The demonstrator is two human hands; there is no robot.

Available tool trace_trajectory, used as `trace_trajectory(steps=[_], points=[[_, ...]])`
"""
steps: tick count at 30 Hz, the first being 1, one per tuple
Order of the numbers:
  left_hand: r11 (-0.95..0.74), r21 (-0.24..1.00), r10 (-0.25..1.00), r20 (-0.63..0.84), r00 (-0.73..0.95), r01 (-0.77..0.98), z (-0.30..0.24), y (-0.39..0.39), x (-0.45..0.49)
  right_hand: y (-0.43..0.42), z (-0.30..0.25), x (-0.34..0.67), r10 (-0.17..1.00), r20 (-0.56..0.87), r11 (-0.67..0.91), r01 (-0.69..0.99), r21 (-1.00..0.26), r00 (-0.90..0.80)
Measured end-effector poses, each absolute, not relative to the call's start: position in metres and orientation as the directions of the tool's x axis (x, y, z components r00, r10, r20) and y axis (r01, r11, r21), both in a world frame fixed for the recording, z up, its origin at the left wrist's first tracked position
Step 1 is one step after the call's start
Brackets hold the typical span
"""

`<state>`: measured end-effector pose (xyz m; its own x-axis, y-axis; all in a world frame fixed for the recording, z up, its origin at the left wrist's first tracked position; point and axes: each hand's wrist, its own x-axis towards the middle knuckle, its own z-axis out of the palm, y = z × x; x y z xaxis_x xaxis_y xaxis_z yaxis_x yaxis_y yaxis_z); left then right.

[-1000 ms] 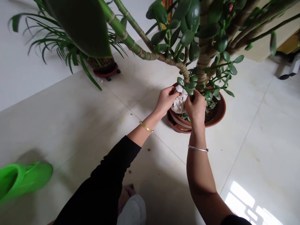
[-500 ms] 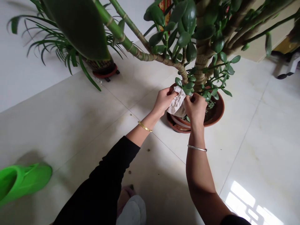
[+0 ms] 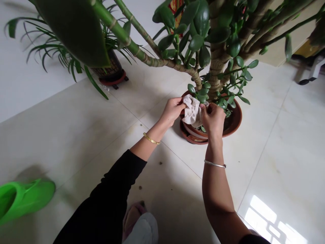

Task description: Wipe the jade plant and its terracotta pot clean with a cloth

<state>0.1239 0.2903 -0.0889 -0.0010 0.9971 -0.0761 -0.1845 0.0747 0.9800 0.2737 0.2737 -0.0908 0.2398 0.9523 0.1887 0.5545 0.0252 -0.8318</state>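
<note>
A crumpled white cloth (image 3: 191, 110) hangs between my two hands, over the near rim of a brown plant pot (image 3: 237, 117). My left hand (image 3: 172, 111) pinches its left side between thumb and fingers. With fingers curled, my right hand (image 3: 213, 119) grips the other end; the exact hold is partly hidden behind the knuckles. Just above the cloth are the small green leaves of a jade plant (image 3: 203, 91). Its thick ringed trunk (image 3: 216, 74) rises from the pot behind my hands.
A green plastic container (image 3: 33, 196) lies at the lower left. A second potted plant (image 3: 111, 66) stands by the wall. Thick branches (image 3: 149, 61) reach across the upper middle. Small dark bits (image 3: 160, 163) dot the tiled floor. A chair foot (image 3: 308, 76) shows at the right.
My left hand has shifted slightly left, away from my right hand, and the cloth looks more spread out between them. My right hand has barely moved.
</note>
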Motion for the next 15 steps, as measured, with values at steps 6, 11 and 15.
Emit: trace_trajectory(steps=[6,11,15], points=[[0.049,0.990,0.992,-0.064,-0.108,-0.135,-0.099,0.293,0.121,0.271,-0.091,0.275,0.937,0.222,0.028,0.574,-0.818,0.271],[0.060,0.988,0.990,-0.077,-0.116,-0.143,-0.101,0.291,0.117,0.268,-0.093,0.275,0.945,0.218,0.046,0.563,-0.825,0.242],[0.063,0.985,0.994,-0.076,-0.073,-0.159,-0.101,0.288,0.115,0.266,-0.096,0.279,0.954,0.222,0.085,0.530,-0.844,0.201]])
